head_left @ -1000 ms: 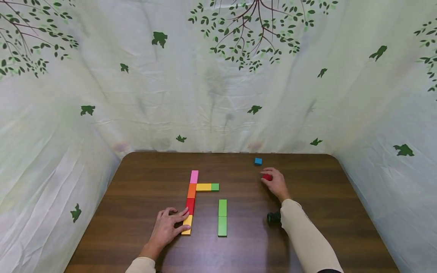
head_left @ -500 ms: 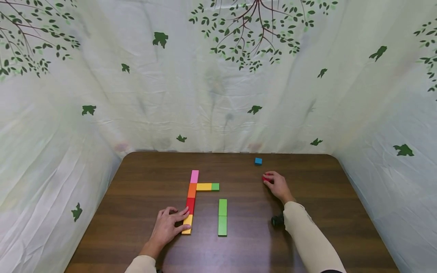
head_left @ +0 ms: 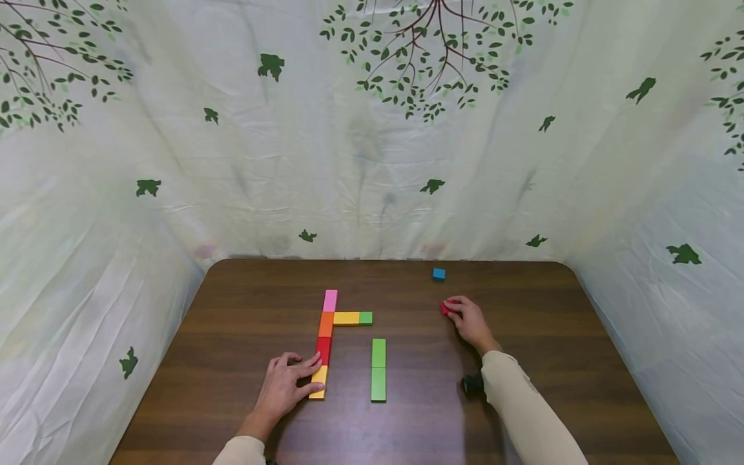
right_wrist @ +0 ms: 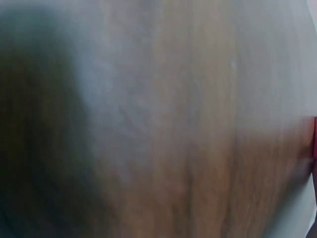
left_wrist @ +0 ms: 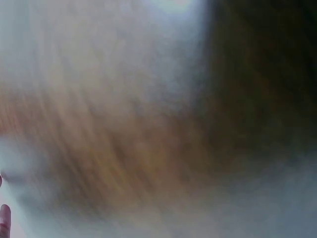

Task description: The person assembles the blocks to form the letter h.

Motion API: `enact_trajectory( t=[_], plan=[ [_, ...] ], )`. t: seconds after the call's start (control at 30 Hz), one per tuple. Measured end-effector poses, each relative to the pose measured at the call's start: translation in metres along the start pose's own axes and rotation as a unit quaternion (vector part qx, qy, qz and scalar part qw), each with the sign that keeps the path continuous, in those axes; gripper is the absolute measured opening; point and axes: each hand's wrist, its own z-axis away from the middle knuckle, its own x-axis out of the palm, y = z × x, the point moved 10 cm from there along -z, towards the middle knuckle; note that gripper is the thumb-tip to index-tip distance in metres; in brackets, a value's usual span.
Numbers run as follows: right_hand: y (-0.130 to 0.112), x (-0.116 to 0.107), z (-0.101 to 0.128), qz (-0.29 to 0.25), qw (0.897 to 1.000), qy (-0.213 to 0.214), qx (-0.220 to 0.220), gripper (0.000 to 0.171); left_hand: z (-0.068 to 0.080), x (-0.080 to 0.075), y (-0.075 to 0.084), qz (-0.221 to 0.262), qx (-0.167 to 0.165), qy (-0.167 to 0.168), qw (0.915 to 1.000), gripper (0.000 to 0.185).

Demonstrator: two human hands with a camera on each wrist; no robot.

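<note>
On table (head_left: 244, 303) | right hand (head_left: 472, 321) grips red block (head_left: 446, 308) | left hand (head_left: 281, 387) touches yellow block (head_left: 318, 381)

Red block (head_left: 446, 308), leaf-patterned backdrop (head_left: 372, 129)

The dark brown wood-grain table (head_left: 244, 303) has a smooth, faintly glossy top. The small painted blocks, such as the long green block (head_left: 378, 370), look smooth and matt. The leaf-printed cloth backdrop (head_left: 372, 161) is creased.
</note>
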Motion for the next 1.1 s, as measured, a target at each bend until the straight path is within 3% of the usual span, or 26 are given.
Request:
enact_trajectory(
  t=[0.27, 0.97, 1.1],
  plan=[
    [-0.006, 0.007, 0.003, -0.013, 1.000, 0.018, 0.015, 0.025, 0.000, 0.003, -0.003, -0.003, -0.014, -0.014, 0.9998, 0.060],
    [-0.052, 0.053, -0.006, -0.016, 0.999, -0.018, -0.027, 0.018, 0.000, 0.000, -0.001, -0.003, -0.007, -0.003, 1.0000, 0.060],
    [-0.064, 0.058, -0.007, -0.023, 0.998, -0.016, -0.056, 0.016, 0.000, 0.002, -0.002, 0.002, -0.015, -0.012, 0.9998, 0.060]
  ],
)
